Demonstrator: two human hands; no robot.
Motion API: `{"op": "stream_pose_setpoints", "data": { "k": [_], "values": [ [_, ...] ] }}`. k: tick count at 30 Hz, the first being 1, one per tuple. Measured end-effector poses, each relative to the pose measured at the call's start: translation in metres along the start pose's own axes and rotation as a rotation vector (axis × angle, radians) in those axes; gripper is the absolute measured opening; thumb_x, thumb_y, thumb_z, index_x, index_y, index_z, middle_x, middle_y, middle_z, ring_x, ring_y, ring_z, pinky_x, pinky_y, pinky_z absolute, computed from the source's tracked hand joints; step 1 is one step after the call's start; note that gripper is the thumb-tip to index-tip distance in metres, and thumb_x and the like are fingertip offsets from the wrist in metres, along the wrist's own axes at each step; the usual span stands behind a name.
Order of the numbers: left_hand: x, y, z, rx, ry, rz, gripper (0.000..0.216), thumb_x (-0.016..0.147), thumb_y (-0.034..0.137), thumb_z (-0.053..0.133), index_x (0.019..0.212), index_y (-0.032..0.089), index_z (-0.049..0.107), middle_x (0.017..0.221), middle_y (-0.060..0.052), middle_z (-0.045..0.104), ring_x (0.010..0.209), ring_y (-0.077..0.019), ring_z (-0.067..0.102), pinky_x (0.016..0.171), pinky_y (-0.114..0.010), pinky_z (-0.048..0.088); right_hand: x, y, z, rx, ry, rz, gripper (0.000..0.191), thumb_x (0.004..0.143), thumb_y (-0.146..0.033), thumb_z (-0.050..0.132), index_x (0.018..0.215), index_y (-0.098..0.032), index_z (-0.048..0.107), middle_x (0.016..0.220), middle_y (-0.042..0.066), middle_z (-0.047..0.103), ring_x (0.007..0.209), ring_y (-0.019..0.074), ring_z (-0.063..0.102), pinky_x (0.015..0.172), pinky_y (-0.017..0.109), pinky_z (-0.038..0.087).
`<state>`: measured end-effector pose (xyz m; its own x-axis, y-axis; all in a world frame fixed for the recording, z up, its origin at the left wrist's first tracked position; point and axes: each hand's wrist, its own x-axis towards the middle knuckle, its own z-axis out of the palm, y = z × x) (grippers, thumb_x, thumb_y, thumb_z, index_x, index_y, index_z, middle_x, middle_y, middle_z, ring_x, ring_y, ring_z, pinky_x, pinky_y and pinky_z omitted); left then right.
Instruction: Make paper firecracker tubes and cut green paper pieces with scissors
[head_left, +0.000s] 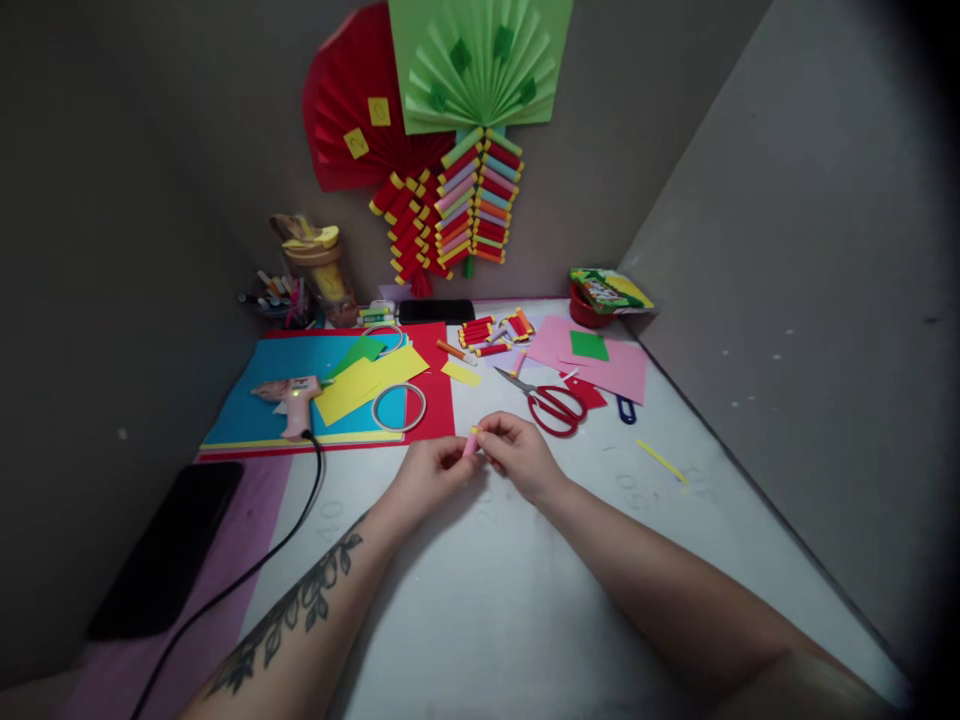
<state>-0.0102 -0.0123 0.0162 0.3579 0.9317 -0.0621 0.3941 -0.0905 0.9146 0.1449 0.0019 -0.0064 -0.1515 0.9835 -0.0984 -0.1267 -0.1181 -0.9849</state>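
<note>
Both hands meet over the middle of the white table (525, 600). My left hand (431, 470) and my right hand (517, 455) pinch a small pink paper roll (471, 441) with a yellow end between their fingertips. Just behind the hands lie red-handled scissors (551, 403) and a small yellow paper piece (461, 373). A heap of finished small red and yellow paper rolls (491, 332) lies further back.
A pink glue gun (289, 397) with a black cord rests on blue and red sheets (247, 410), beside tape rings (399, 407) and yellow paper (367, 382). Pink paper (611, 368) with a green square lies right. A dark phone (169, 545) lies left. Paper fans (480, 65) hang on the wall.
</note>
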Motion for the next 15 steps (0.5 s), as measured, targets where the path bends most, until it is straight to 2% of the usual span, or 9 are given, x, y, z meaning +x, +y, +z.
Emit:
{"op": "stream_pose_setpoints", "data": {
  "k": [4,8,12,15],
  "values": [
    [0.0002,-0.0019,0.0021,-0.052,-0.020,-0.006,0.029,0.079,0.036,0.053,0.081,0.011,0.068,0.068,-0.002,0.063,0.061,-0.0127,0.053,0.054,-0.020,0.037,-0.0019,-0.0016,0.0016,-0.045,0.005,-0.068,0.016,0.070,-0.033,0.063,0.072,-0.018,0.057,0.059,-0.003,0.056,0.051,0.0093,0.049,0.048,0.021,0.040],
    [0.0016,-0.0030,0.0053,-0.245,0.004,-0.038,0.031,0.078,0.037,0.058,0.093,0.011,0.065,0.078,-0.006,0.067,0.068,-0.0148,0.058,0.060,-0.022,0.042,-0.0032,-0.0014,0.0031,-0.063,-0.006,-0.105,0.013,0.071,-0.030,0.062,0.072,-0.018,0.057,0.066,-0.002,0.058,0.060,0.0111,0.053,0.056,0.023,0.044],
    [0.0025,-0.0035,0.0054,-0.327,0.092,-0.065,0.032,0.076,0.041,0.061,0.089,0.011,0.064,0.071,-0.005,0.065,0.061,-0.0121,0.056,0.056,-0.021,0.041,-0.0028,0.0002,0.0038,-0.062,-0.003,-0.107,0.015,0.071,-0.032,0.064,0.073,-0.019,0.056,0.067,-0.002,0.058,0.061,0.0122,0.054,0.058,0.024,0.044],
    [0.0022,-0.0026,0.0032,-0.316,0.103,-0.062,0.033,0.076,0.042,0.061,0.084,0.011,0.066,0.066,-0.004,0.064,0.058,-0.0110,0.054,0.053,-0.020,0.039,-0.0023,0.0006,0.0034,-0.041,0.001,-0.109,0.017,0.070,-0.033,0.066,0.073,-0.019,0.056,0.067,-0.002,0.059,0.062,0.0125,0.054,0.059,0.025,0.044]
  ]
}}
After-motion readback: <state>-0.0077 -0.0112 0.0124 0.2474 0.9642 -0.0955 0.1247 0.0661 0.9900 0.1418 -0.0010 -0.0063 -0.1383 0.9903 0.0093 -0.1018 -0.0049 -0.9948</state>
